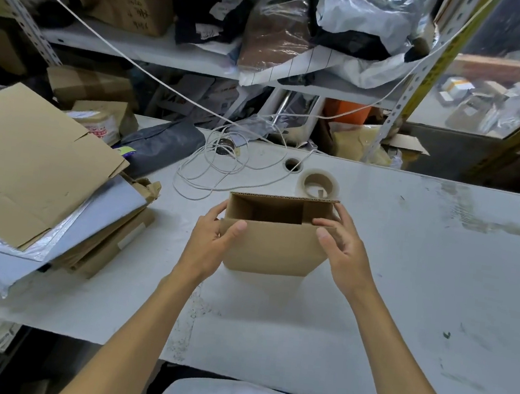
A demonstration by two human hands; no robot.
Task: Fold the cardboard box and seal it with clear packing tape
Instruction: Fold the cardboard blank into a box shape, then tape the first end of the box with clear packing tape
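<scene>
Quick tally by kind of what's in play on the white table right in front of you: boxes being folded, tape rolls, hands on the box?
Cardboard box being folded: 1, cardboard box, top open
Clear tape roll: 1, tape roll, behind the box
Hands on the box: 2, left hand and right hand
Total: 4

A loose white cord (209, 171) lies coiled on the white table (408, 246), near a round hole (292, 165) in its top. At the left edge sits a stack of flattened cartons (28, 167) over grey mailers (93, 226), and behind runs a cluttered shelf (171, 54) of bags and boxes
</scene>
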